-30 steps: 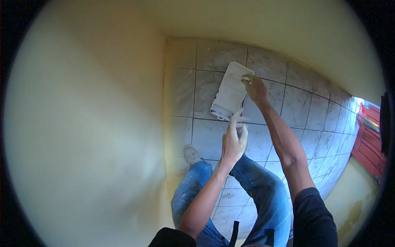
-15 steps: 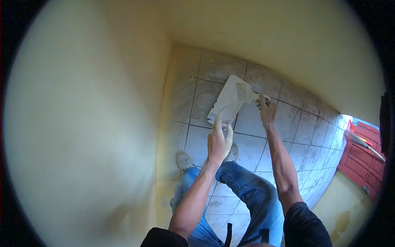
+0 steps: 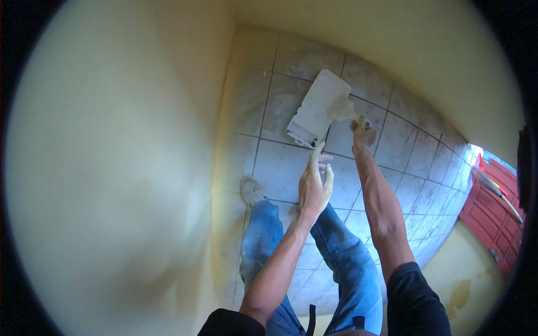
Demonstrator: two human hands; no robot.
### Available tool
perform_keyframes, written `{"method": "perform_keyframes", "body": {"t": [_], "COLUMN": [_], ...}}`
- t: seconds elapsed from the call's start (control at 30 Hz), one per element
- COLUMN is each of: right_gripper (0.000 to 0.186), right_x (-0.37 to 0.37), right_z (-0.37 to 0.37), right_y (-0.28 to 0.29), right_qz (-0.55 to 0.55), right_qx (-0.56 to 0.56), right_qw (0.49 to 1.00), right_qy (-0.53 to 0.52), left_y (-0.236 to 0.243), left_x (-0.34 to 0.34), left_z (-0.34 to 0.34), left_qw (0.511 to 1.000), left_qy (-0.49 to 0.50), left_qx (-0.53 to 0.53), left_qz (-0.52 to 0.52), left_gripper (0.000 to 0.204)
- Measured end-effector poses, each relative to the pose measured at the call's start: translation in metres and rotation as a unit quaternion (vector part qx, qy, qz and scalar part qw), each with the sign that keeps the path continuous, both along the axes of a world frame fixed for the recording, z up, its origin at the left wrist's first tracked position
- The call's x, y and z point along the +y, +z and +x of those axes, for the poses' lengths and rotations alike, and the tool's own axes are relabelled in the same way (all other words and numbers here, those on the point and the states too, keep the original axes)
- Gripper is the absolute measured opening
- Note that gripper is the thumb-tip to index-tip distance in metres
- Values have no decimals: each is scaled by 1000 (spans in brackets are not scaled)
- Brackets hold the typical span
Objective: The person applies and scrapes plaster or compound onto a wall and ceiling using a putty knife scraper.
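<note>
A white, shallow, tray-like piece (image 3: 318,103) with dark marks along its near edge appears over the floor tiles in front of me; whether it rests on them I cannot tell. My right hand (image 3: 363,134) is closed round the handle of a putty knife. The wide, putty-smeared blade of this putty knife (image 3: 340,108) overlaps the tray's right side. My left hand (image 3: 316,182), whitened with dust, is just below the tray's near edge. Its index finger points up toward that edge, the other fingers are loosely bent, and nothing shows in it.
Yellow walls (image 3: 123,140) meet in a corner beyond the tiled floor (image 3: 280,165). My shoe (image 3: 253,190) stands near the left wall. At the far right, a broom (image 3: 496,190) leans by a red panelled door (image 3: 493,218).
The tray and putty knife now appear higher in the view. My left hand, earlier overlapping the tray's near edge, now sits lower and to the right of it. The right hand keeps its hold.
</note>
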State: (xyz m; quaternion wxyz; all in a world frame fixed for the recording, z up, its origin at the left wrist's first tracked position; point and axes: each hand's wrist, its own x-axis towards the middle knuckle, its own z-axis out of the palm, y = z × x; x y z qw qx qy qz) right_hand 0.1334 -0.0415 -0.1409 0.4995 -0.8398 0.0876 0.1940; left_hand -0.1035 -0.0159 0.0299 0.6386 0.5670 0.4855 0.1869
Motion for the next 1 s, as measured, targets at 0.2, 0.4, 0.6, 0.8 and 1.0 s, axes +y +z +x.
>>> {"method": "perform_keyframes", "body": {"t": [0.2, 0.4, 0.6, 0.8, 1.0], "right_gripper": [24, 28, 32, 39, 27], "right_x": [3, -3, 39, 156, 269], "right_z": [5, 8, -18, -47, -58], "right_y": [11, 57, 152, 320, 394], "right_qz": [68, 305, 428, 371, 371], "right_qx": [11, 156, 251, 183, 19], "right_qw": [997, 932, 868, 861, 821], "right_qy": [-41, -116, 36, 295, 434], "left_y": [-3, -5, -8, -34, -18], "left_x": [-20, -1, 9, 10, 18], "left_z": [-8, -2, -6, -15, -13], "left_qw": [999, 999, 995, 988, 994], "left_qy": [-16, 40, 65, 61, 71], "left_qx": [10, -13, 3, 27, -2], "left_qz": [-32, 8, 81, 139, 88], "left_gripper": [63, 59, 60, 60, 58]}}
